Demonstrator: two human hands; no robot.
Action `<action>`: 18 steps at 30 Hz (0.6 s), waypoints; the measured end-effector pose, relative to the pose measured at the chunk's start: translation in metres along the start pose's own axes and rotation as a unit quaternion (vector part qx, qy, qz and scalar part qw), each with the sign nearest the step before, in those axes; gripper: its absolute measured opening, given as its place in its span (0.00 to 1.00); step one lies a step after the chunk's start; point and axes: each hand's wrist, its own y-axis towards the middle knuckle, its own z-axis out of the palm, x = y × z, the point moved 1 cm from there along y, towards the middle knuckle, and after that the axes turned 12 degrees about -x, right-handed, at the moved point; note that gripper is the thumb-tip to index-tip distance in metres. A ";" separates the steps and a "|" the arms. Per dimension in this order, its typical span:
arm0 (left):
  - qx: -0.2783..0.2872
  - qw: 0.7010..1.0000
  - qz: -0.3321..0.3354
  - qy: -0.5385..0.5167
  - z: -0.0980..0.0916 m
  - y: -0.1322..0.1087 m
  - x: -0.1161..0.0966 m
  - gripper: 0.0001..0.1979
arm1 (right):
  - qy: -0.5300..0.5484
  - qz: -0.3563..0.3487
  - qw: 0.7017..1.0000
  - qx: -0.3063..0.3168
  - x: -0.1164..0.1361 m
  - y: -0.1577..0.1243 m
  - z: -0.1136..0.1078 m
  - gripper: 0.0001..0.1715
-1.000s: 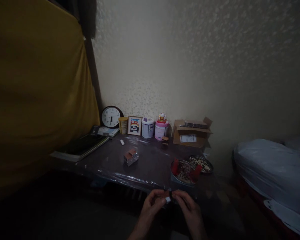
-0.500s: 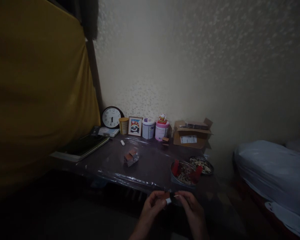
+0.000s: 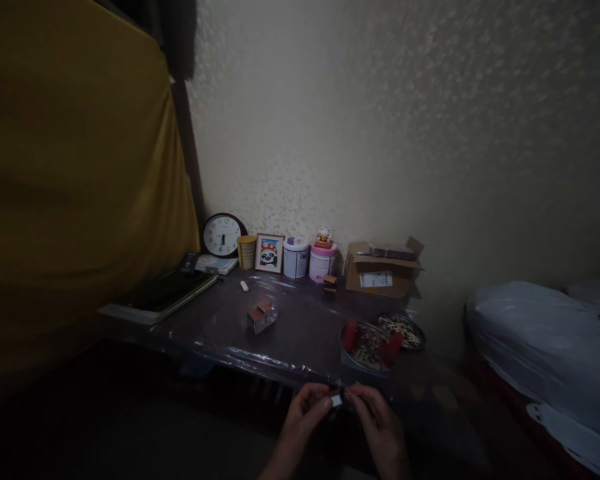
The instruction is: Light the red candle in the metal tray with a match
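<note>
My left hand (image 3: 306, 415) is closed around a small matchbox (image 3: 337, 400), with its pale end showing between the fingertips. Close against the box, my right hand (image 3: 377, 417) has its thumb and fingers pinched together. The thin pale matchstick seen in that pinch half a second ago is now hidden by the fingers. Just beyond my hands stands a round bowl (image 3: 365, 367) with many small sticks and red pieces in it. Behind it, a dish (image 3: 423, 340) holds a heap of pale matchsticks. A few brown-topped matchboxes (image 3: 261, 316) are grouped mid-table.
A dark, plastic-covered table (image 3: 215, 327) carries a clock (image 3: 223, 235), a yellow cup (image 3: 247, 253), a framed panda picture (image 3: 269, 253), two tubs and a cardboard box (image 3: 380, 267) along the wall. A yellow curtain (image 3: 80, 167) hangs at the left; a wrapped white bundle (image 3: 540, 340) lies right.
My right hand has moved slightly left, bringing its fingertips up to the matchbox, and the matchstick has gone from sight. The left hand keeps its hold.
</note>
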 end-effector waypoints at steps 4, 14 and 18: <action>0.002 1.000 0.002 0.007 0.001 0.000 -0.002 0.13 | 0.008 -0.017 1.000 -0.012 0.006 0.001 0.001 0.13; 0.000 1.000 0.007 -0.021 0.003 0.004 -0.001 0.15 | 0.010 -0.043 0.999 -0.012 0.006 0.001 0.005 0.11; 0.009 1.000 0.012 -0.023 0.008 0.005 -0.003 0.14 | 0.014 -0.090 0.996 -0.015 0.002 0.002 0.005 0.10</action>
